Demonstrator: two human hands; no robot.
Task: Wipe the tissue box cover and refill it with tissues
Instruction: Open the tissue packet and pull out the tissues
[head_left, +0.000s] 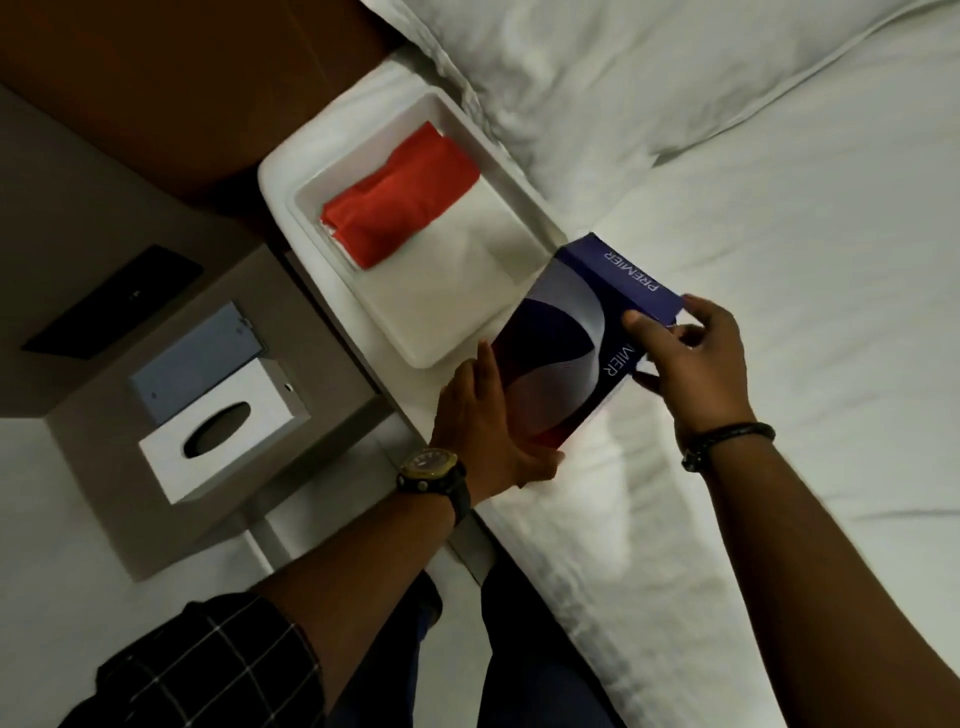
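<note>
Both hands steady the tissue pack (566, 338) over the bed (779, 234): left hand (488, 431) cradling its near end, right hand (691, 353) pinching the far edge, probably to open it; the cover (223, 431) waits on the counter (332, 374).

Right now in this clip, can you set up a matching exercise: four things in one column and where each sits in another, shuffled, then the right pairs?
Things:
1. red cloth
2. blue tissue box
3. white tissue box cover
4. black bracelet

Places:
A. on the bedside table
B. on the right wrist
C. in the white tray
D. held between both hands, over the bed edge

Pairs: 1-C, 2-D, 3-A, 4-B
</note>
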